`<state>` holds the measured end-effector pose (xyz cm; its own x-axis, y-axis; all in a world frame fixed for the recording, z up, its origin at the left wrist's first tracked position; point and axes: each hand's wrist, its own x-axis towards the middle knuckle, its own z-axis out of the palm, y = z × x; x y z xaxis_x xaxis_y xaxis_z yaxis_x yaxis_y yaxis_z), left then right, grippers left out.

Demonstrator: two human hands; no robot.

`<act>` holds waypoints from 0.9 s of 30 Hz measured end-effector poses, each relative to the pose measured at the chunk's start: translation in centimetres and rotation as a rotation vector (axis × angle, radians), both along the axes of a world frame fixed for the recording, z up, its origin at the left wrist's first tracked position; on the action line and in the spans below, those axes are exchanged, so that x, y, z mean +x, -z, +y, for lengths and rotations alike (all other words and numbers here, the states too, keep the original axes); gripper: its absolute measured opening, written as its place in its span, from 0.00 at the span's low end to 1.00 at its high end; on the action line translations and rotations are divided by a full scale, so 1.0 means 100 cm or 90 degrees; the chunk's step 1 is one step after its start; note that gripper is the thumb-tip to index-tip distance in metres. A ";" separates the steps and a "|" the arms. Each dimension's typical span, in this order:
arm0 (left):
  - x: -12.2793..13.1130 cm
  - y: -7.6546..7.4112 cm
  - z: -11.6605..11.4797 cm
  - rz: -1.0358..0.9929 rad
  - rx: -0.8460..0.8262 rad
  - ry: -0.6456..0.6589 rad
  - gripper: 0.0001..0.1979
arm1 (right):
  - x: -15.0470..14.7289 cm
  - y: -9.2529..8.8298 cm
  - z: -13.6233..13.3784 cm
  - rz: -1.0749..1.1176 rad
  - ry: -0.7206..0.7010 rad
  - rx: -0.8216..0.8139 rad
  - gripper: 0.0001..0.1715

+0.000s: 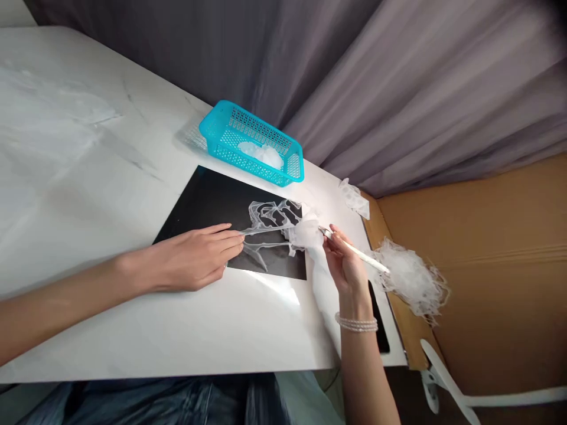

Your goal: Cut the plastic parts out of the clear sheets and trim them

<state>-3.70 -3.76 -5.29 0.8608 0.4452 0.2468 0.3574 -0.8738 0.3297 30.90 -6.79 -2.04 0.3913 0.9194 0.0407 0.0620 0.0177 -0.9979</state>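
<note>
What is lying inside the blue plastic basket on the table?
A crumpled white translucent film lies in the blue plastic basket. The basket floor under it is covered and cannot be seen.

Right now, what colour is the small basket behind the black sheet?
The basket is bright turquoise with a lattice of small holes; the head view shows it best.

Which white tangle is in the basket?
The small one in the blue basket; the larger tangle lies on the cardboard, and a third tangle stretches over the black sheet between the left hand and right hand.
</note>
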 end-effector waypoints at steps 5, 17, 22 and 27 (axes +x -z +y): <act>0.018 -0.037 0.005 -0.087 -0.240 -0.103 0.17 | -0.058 -0.027 -0.011 0.054 -0.080 0.046 0.12; 0.066 -0.048 0.008 -0.447 -1.003 -0.239 0.14 | -0.116 -0.041 -0.059 -0.319 -0.420 0.083 0.30; 0.060 -0.046 0.008 -0.358 -0.873 -0.245 0.12 | -0.080 -0.057 -0.028 -0.328 -0.186 0.019 0.35; 0.064 -0.046 0.006 -0.261 -0.701 -0.294 0.14 | -0.078 -0.059 0.027 -0.396 -0.299 -0.150 0.26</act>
<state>2.69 -3.21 -0.67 0.5184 0.8225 -0.2341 0.2548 0.1128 0.9604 23.11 -4.07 3.84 -0.0676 0.9936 -0.0909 0.6442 -0.0261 -0.7644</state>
